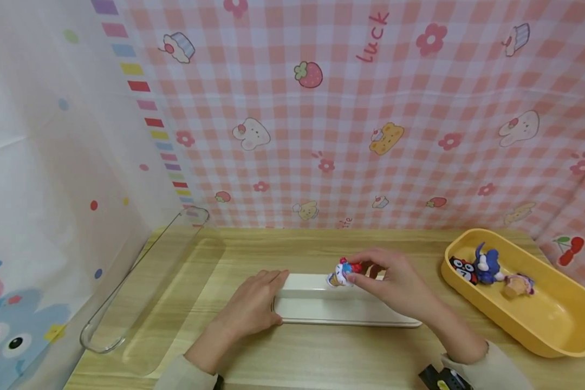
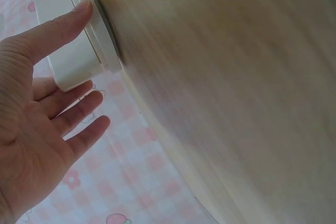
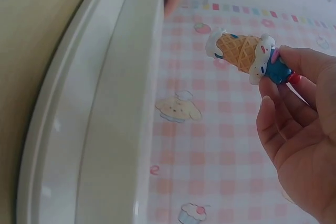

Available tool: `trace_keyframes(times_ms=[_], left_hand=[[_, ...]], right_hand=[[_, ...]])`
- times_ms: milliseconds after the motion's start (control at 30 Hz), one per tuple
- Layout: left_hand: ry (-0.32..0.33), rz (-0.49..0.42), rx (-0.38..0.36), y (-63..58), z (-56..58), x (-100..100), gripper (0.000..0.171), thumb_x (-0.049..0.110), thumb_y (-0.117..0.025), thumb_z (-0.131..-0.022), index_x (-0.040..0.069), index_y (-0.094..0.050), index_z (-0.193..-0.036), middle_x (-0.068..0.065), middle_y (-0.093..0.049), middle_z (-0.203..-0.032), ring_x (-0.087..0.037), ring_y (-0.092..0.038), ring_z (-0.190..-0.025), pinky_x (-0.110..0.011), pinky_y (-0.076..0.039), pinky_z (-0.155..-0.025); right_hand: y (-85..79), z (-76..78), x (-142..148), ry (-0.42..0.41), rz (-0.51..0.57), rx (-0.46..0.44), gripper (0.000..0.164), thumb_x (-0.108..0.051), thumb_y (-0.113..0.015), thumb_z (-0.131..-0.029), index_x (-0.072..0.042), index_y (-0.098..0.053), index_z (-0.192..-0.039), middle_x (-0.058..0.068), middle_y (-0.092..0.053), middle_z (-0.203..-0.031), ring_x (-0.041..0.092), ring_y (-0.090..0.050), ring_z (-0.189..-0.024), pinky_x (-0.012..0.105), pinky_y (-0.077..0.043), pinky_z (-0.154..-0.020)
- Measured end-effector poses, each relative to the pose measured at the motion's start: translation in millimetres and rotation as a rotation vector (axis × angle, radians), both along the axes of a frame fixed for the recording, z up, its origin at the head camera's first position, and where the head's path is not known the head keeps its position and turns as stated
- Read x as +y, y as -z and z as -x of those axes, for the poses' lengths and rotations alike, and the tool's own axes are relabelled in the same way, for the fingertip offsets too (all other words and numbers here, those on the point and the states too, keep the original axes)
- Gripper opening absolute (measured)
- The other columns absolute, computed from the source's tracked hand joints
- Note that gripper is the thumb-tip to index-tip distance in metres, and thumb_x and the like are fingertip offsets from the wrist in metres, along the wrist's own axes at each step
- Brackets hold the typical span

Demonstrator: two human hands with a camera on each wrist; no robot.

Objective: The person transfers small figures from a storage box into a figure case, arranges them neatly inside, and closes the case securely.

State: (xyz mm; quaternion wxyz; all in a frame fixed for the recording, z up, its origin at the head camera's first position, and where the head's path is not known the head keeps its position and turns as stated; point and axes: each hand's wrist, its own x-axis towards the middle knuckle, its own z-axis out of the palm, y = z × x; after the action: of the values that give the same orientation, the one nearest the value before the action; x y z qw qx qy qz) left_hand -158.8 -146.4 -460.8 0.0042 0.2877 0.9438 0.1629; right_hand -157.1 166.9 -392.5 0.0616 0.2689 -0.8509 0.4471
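A long white stepped stand (image 1: 331, 309) lies on the wooden table in front of me. My left hand (image 1: 253, 303) grips its left end; in the left wrist view, the thumb lies along one face of the stand (image 2: 79, 66) and fingers reach round the opposite side. Above the raised back step, my right hand (image 1: 390, 276) pinches a small ice-cream-cone figure (image 1: 340, 275) between thumb and fingers. In the right wrist view, the figure (image 3: 241, 53) has a brown waffle cone, white cream and a blue top with a red ball, where the fingertips hold it.
On the right stands a yellow bin (image 1: 556, 325) holding several small toys, among them a blue figure (image 1: 488, 265) and a cone-shaped one (image 1: 518, 286). A clear plastic tray or cover (image 1: 146, 292) is at the left. Checked cloth (image 1: 292, 179) hangs behind the table.
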Motion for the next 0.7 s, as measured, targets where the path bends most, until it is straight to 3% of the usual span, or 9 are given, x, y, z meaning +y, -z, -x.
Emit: trace_keyframes(times_ms=[233, 700], left_hand=[[0.004, -0.005, 0.012, 0.7, 0.2, -0.6, 0.097, 0.020, -0.100, -0.069, -0.002, -0.052, -0.150, -0.014, -0.062, -0.144, -0.029, -0.059, -0.128, -0.048, -0.050, -0.109], [-0.004, 0.007, -0.014, -1.9, -1.0, 0.3, 0.097, 0.021, -0.099, -0.071, -0.002, -0.051, -0.152, -0.015, -0.060, -0.146, -0.030, -0.058, -0.130, -0.048, -0.049, -0.110]], right_hand=[[11.9, 4.5, -15.6, -0.058, 0.043, 0.013, 0.022, -0.004, -0.085, -0.087, -0.012, -0.080, -0.107, -0.006, -0.075, -0.097, 0.009, -0.065, -0.078, 0.026, -0.058, -0.066], [25.2, 6.5, -44.5, -0.137, 0.034, -0.081, 0.019, -0.007, -0.083, -0.090, -0.012, -0.080, -0.107, -0.007, -0.074, -0.096, 0.009, -0.066, -0.081, 0.027, -0.058, -0.068]])
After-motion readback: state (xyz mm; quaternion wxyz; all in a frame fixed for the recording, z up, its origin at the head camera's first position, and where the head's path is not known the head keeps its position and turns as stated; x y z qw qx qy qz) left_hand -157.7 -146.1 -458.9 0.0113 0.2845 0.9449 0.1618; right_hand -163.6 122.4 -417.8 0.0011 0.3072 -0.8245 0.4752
